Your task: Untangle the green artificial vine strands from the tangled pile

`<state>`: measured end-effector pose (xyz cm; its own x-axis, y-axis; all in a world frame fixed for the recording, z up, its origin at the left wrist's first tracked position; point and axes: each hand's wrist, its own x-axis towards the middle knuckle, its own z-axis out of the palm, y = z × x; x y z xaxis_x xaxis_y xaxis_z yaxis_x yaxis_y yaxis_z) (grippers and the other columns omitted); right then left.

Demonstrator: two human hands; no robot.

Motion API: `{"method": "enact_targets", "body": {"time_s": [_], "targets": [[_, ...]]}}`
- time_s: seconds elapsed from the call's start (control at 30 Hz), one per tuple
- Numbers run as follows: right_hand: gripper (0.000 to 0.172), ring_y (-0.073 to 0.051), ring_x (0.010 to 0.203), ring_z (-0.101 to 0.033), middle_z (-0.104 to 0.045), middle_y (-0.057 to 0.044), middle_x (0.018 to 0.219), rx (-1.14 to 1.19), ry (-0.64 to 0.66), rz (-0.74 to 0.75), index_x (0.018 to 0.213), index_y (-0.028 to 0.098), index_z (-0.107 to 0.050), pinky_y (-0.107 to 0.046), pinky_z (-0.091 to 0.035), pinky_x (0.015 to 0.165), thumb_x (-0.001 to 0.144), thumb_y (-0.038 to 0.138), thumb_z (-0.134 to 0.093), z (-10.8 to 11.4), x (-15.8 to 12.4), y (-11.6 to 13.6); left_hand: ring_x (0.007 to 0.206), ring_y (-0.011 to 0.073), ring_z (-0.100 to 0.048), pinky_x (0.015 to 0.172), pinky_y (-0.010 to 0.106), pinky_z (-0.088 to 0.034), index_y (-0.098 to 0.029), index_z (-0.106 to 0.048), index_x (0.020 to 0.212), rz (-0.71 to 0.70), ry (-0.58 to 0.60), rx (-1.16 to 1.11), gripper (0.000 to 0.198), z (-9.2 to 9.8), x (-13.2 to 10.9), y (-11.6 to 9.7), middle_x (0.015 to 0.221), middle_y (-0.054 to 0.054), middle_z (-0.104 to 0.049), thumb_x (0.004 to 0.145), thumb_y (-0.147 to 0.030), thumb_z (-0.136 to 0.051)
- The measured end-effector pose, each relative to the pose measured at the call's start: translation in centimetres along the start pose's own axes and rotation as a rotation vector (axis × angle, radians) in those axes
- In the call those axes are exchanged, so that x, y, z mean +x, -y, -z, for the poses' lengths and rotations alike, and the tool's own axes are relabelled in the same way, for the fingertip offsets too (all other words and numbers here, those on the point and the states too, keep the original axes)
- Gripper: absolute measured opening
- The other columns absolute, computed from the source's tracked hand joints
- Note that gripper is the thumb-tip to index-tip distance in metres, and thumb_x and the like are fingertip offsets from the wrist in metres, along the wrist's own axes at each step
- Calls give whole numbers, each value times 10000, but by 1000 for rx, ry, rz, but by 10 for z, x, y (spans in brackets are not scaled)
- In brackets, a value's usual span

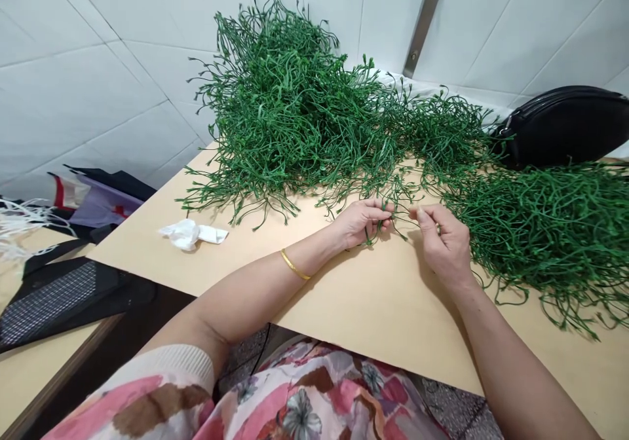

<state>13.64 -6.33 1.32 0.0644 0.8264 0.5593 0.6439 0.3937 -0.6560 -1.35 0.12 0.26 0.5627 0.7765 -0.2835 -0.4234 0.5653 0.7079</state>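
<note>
My left hand (366, 222) is closed on a thin green cord (369, 234) whose ends poke out between the fingers and below the palm. Just to its right, my right hand (442, 238) pinches with thumb and forefinger; a fine dark strand (403, 219) runs from there toward the left fingers. Behind both hands rises a big tangled heap of green cords (289, 106) with small knotted or tufted ends. Beyond my right wrist lies a second pile of green cords (545, 224), flatter and laid more alongside one another.
A crumpled white tissue (189, 234) lies on the tan table (334, 302) left of my forearm. The black bag (570, 126) stands at the back right. White tiled wall (147, 8) closes off the rear. At left, black mesh fabric (54, 302) and white cords (29, 227) rest on another surface.
</note>
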Motion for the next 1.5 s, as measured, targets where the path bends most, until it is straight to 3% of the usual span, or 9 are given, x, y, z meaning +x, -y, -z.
{"method": "enact_targets", "body": {"time_s": [0.17, 0.3, 0.6, 0.87, 1.0, 1.1, 1.27, 1.37, 1.5], "targets": [[256, -184, 890, -571, -608, -74, 940, -35, 143, 169, 988, 194, -612, -348, -463, 789, 821, 131, -427, -2, 1, -3, 437, 41, -488, 474, 179, -389, -107, -517, 645, 1, -5, 90, 161, -3, -3, -1, 567, -17, -550, 598, 36, -576], [341, -187, 959, -532, -543, -88, 1012, -92, 263, 182, 1052, 194, -606, -360, -450, 848, 790, 80, -419, -4, 1, -7, 410, 48, -466, 447, 174, -358, -130, -471, 617, 18, 14, 159, 191, -3, -5, -2, 479, -40, -495, 587, 10, -598], [219, -209, 941, -523, -533, -87, 996, -212, 235, 232, 994, 197, -597, -381, -440, 800, 810, 164, -484, -8, 0, -13, 418, 56, -479, 444, 193, -367, -125, -498, 664, -6, 30, 154, 198, 1, -2, 0, 542, -16, -553, 561, 24, -578], [97, -202, 836, -509, -534, -62, 844, -333, 171, 259, 725, 190, -554, -350, -416, 719, 754, 116, -498, -7, 1, -12, 418, 48, -464, 446, 187, -364, -131, -491, 667, -66, 19, 281, 233, -2, -2, 1, 502, -53, -504, 533, 28, -596], [98, -213, 832, -484, -537, -69, 846, -456, 219, 242, 804, 192, -588, -350, -395, 708, 771, 156, -503, -7, 0, -16, 397, 39, -433, 422, 180, -338, -125, -511, 621, -29, 30, 386, 183, -5, -1, -2, 464, -55, -477, 543, 24, -580], [189, -222, 826, -472, -553, -83, 880, -555, 255, 217, 952, 186, -604, -358, -377, 708, 801, 198, -492, -7, -1, -19, 419, 32, -442, 421, 171, -331, -108, -534, 598, 54, 30, 356, 153, -5, -1, -8, 511, -25, -522, 540, 28, -575], [288, -250, 835, -489, -578, -116, 891, -601, 178, 98, 1077, 143, -559, -377, -379, 698, 811, 201, -465, -2, 2, -29, 429, 29, -450, 417, 180, -333, -99, -538, 600, 195, 89, 201, 169, 2, 1, -15, 624, 13, -595, 508, 1, -638], [236, -240, 833, -517, -581, -104, 861, -498, 81, 65, 1020, 162, -571, -373, -405, 704, 825, 194, -443, 3, 4, -30, 434, 39, -459, 442, 190, -362, -105, -536, 620, 163, 84, 117, 192, 6, 3, -14, 554, -13, -545, 523, -37, -686], [181, -216, 827, -541, -581, -93, 860, -397, -93, 134, 949, 185, -578, -362, -436, 735, 826, 157, -448, 8, 3, -18, 437, 42, -462, 450, 187, -366, -108, -516, 625, 116, 25, 68, 207, 5, 4, -11, 531, -22, -521, 544, -26, -687]]}}
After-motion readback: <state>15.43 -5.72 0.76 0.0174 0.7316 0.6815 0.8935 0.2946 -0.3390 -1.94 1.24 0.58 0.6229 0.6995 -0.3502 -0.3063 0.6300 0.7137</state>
